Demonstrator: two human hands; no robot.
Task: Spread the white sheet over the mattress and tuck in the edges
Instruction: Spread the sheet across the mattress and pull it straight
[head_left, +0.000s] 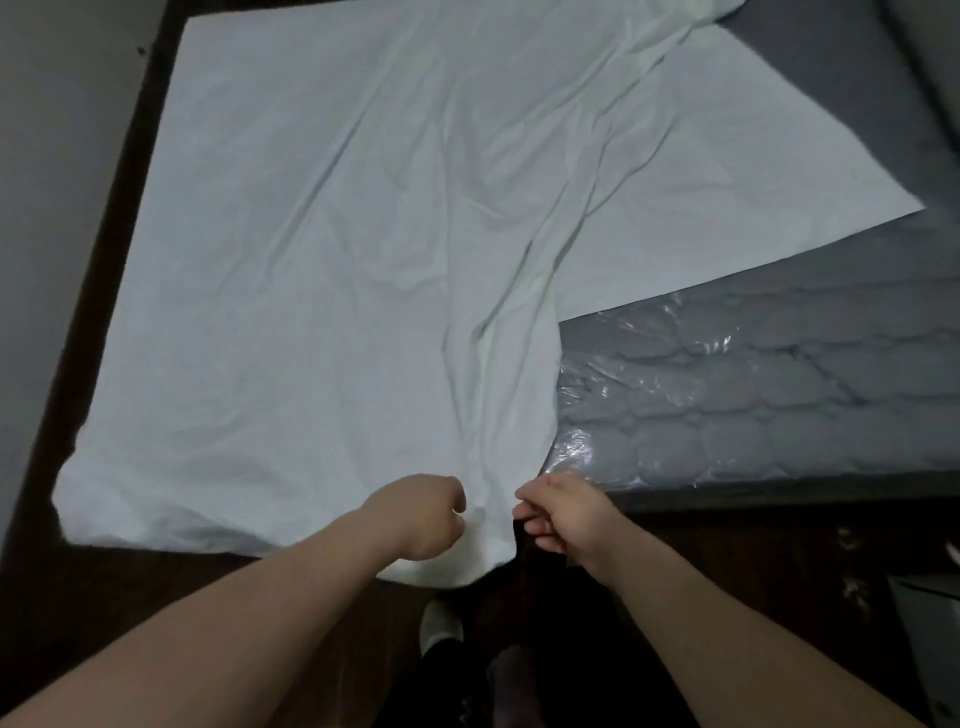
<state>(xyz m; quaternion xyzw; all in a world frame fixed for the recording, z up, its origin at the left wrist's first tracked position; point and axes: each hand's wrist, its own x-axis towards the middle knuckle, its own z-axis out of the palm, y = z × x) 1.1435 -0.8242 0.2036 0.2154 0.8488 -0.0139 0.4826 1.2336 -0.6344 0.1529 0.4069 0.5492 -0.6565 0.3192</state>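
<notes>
A wrinkled white sheet (322, 249) covers the left part of a grey quilted, plastic-wrapped mattress (753, 395), its right side bare.

Two bare forearms enter from the lower edge, uncovered from wrist to frame border; no sleeve cuff is visible on either. The left hand (421, 519) and right hand (563, 519) carry no visible rings, watch, bracelet or glove. Below and between the forearms, a pale grey rounded slipper or shoe toe (440, 626) shows on one foot. Beside it, dark legwear or a dark sock (511, 675) is dimly lit; its material cannot be determined.
</notes>
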